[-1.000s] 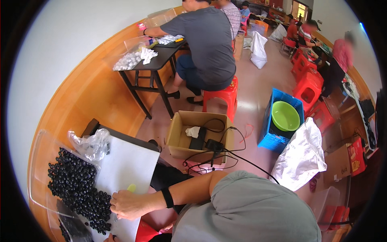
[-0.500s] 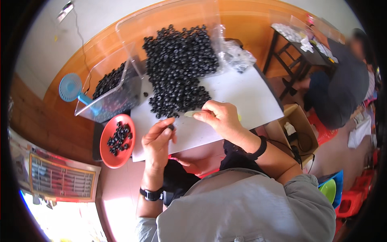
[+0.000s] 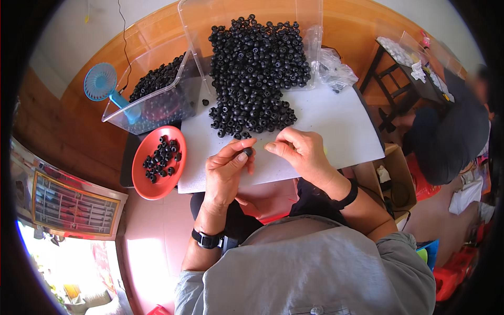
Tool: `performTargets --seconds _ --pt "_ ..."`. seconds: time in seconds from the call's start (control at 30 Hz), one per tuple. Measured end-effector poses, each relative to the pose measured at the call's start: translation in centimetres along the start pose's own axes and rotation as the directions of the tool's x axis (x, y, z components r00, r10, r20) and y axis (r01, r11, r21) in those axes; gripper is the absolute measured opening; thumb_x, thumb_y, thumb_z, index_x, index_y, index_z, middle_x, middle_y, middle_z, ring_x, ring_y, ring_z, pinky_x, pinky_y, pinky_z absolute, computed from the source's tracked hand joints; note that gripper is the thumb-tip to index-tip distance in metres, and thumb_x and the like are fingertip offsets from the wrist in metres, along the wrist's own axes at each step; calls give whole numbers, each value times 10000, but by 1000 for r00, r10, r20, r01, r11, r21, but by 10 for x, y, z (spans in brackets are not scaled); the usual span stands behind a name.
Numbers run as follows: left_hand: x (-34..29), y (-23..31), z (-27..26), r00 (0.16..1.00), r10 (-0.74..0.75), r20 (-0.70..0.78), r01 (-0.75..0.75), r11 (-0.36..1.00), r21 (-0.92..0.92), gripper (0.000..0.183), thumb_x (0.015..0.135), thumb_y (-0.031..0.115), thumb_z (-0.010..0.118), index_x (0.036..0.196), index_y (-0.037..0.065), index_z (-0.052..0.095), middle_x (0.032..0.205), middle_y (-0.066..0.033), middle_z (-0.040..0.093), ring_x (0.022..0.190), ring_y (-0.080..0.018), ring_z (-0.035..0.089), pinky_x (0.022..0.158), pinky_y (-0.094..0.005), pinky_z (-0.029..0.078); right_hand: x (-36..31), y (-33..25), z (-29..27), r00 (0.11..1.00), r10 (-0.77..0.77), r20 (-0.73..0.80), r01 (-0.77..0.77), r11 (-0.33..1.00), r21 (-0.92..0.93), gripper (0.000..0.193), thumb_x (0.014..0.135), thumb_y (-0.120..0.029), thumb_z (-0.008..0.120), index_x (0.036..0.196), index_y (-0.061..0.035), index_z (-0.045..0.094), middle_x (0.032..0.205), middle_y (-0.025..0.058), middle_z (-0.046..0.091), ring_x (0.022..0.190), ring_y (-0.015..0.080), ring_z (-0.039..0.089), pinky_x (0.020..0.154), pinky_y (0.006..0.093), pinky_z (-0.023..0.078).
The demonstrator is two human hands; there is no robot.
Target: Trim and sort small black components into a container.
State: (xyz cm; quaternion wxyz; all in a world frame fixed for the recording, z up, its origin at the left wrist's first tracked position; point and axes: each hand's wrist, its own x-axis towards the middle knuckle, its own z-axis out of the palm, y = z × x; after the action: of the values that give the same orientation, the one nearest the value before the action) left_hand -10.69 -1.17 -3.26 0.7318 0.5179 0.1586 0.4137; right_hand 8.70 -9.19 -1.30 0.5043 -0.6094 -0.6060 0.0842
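My left hand pinches a small black bead-like piece between thumb and fingertips, just in front of a big heap of such round black pieces, some with holes. A short gap to the right, my right hand is closed, thumb against fingers. What it holds, if anything, cannot be made out now. The heap spills from a clear plastic bin lying tipped onto the white tabletop. To the left of my left hand, a red oval bowl holds several more black pieces.
Left of the heap stands a clear tub of black pieces, with a blue handheld fan at its side. A plastic bag lies at the back right. Beyond an open cardboard box, another person sits by a dark table.
The view has shifted, so the table sits higher and further right. The pale flat piece seen earlier in my right hand no longer shows. My left hand still holds its black piece.
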Motion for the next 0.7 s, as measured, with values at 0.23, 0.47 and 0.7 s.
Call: performTargets --seconds 0.23,0.47,0.7 --pt "-1 0 -1 998 -57 -39 55 997 -58 298 989 9 594 1266 -76 663 1021 -131 674 835 -207 629 720 -318 512 2 -2 11 1000 -11 -1 11 999 -33 306 876 -317 787 771 -69 641 571 78 585 490 248 577 485 374 429" --pt "-1 1 -4 996 -84 -37 78 986 -144 265 992 11 601 1231 -79 673 985 -132 681 809 -203 629 716 -315 523 4 -3 11 998 -45 36 46 999 -25 303 874 -312 785 767 -70 637 596 82 597 514 257 592 493 382 439" --pt "-1 1 -3 990 -104 -95 91 986 -139 233 990 19 615 1190 -76 687 1001 -134 684 820 -198 628 693 -318 516 -2 3 14 932 -363 5 362 927 -99 281 864 -254 803 747 -63 632 652 84 618 559 252 604 506 376 446"
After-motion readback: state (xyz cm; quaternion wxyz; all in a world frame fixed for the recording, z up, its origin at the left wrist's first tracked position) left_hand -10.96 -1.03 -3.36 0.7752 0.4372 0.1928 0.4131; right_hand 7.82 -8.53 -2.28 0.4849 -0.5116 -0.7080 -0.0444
